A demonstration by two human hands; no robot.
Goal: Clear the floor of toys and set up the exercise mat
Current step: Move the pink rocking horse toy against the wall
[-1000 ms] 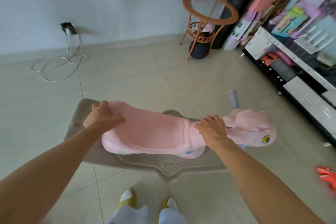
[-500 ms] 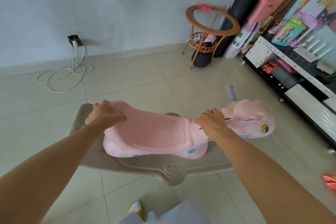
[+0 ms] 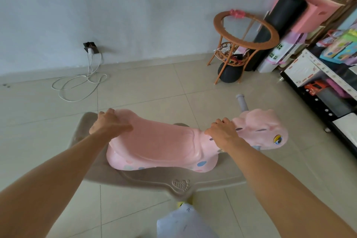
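Note:
A pink plastic rocking horse (image 3: 160,145) on a beige rocker base (image 3: 154,181) fills the middle of the head view, its head pointing right. My left hand (image 3: 108,124) grips the rear edge of the seat. My right hand (image 3: 222,131) grips the neck just behind the horse's head, beside a grey handle peg (image 3: 241,102). A rolled black exercise mat (image 3: 278,23) leans upright in the far right corner against the wall.
A round rattan side table (image 3: 245,31) stands near the corner with a dark ball (image 3: 229,72) under it. A low black shelf unit (image 3: 328,91) with toys runs along the right. A white charger cable (image 3: 81,85) lies on the tiled floor by the wall socket.
The horse, held in both hands, has come closer to the wall and corner; the view has tilted up, and the orange toy at the right edge has left the frame.

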